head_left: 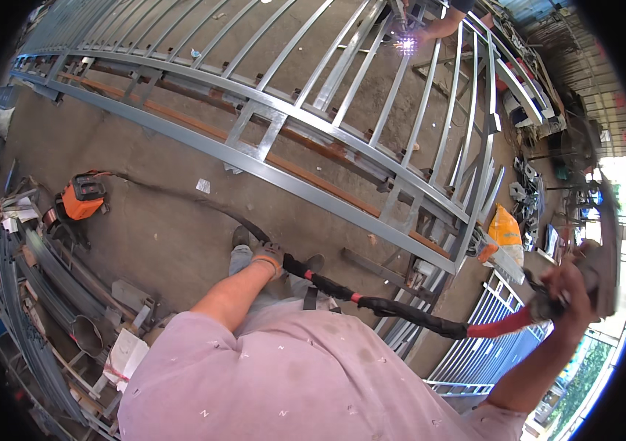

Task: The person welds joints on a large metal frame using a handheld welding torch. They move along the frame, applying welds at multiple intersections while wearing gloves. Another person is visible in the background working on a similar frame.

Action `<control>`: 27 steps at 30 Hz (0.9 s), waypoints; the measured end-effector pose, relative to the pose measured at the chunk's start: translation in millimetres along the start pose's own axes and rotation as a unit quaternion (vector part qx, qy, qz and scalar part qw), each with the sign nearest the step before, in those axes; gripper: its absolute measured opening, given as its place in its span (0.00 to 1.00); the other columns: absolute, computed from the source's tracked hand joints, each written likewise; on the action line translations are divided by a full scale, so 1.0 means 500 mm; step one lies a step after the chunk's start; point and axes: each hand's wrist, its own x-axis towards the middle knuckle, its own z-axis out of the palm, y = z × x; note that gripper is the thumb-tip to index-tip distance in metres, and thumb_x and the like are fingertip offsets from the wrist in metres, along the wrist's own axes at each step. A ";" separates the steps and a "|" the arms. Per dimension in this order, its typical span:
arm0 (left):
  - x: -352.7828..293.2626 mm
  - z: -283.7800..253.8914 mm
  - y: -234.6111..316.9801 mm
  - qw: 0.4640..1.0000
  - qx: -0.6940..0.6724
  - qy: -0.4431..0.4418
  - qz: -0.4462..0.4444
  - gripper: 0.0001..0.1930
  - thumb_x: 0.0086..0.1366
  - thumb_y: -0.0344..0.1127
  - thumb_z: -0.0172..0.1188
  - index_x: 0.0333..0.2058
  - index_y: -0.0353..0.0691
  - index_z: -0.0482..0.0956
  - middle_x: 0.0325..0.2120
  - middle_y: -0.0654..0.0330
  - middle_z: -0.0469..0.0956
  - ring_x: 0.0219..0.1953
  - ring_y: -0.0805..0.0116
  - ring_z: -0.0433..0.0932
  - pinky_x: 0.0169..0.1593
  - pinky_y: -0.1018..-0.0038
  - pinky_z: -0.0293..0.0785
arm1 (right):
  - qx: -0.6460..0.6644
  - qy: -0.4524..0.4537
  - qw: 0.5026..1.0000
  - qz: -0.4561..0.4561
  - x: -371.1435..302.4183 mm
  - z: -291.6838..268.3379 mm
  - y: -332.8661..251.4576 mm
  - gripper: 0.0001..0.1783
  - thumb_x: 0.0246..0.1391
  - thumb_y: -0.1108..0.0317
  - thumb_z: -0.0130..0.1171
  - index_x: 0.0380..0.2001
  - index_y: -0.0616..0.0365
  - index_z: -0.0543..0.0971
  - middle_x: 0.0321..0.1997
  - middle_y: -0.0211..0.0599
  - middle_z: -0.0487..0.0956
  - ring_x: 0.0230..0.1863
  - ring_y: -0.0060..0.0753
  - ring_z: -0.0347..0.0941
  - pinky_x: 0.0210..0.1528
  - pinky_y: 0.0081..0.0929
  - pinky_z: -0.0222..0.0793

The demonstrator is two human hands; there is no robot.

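Observation:
My left hand (pixel 269 257), in a grey and orange glove, is closed round a thick black cable (pixel 408 316) in front of my waist. The cable is bound with dark wrap and red bands, and a red length lies near its right end. My right hand (pixel 576 290), raised at the far right and smeared by motion, is closed at the black handle (pixel 544 303) where the red length ends. A dark blurred object (pixel 601 257) stands just beyond that hand; its kind I cannot make out. The cable's far end runs left toward an orange and black machine (pixel 81 197) on the floor.
A long metal railing frame (pixel 254 92) spans the space ahead. Beyond it, another person's arm (pixel 441 28) is beside a bright welding spark (pixel 406 45). Metal bars (pixel 48 272) crowd the left; a yellow sack (pixel 505 229) and blue-white railing (pixel 482 345) stand right.

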 end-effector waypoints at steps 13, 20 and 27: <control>-0.069 -0.399 -0.309 0.801 -0.137 0.559 0.168 0.31 0.66 0.55 0.73 0.61 0.40 0.82 0.62 0.53 0.82 0.65 0.47 0.79 0.71 0.49 0.73 | -0.337 -0.279 0.864 -0.249 0.075 0.847 -0.021 0.22 0.51 0.71 0.73 0.50 0.53 0.79 0.35 0.55 0.86 0.42 0.67 0.85 0.45 0.54 0.81; -0.015 -0.488 -0.328 0.909 -0.032 0.410 0.064 0.41 0.73 0.67 0.62 0.74 0.43 0.76 0.79 0.55 0.68 0.82 0.53 0.63 0.86 0.48 0.48 | -0.402 -0.289 0.846 -0.199 0.080 0.975 0.027 0.34 0.51 0.67 0.74 0.62 0.53 0.76 0.42 0.51 0.89 0.48 0.62 0.86 0.50 0.56 0.81; -0.007 -0.493 -0.325 0.928 -0.008 0.369 0.048 0.45 0.74 0.71 0.55 0.76 0.43 0.72 0.82 0.56 0.64 0.83 0.58 0.60 0.87 0.46 0.41 | -0.364 -0.245 0.869 -0.229 0.074 0.996 0.048 0.23 0.52 0.71 0.72 0.51 0.51 0.79 0.38 0.52 0.88 0.44 0.65 0.85 0.45 0.56 0.79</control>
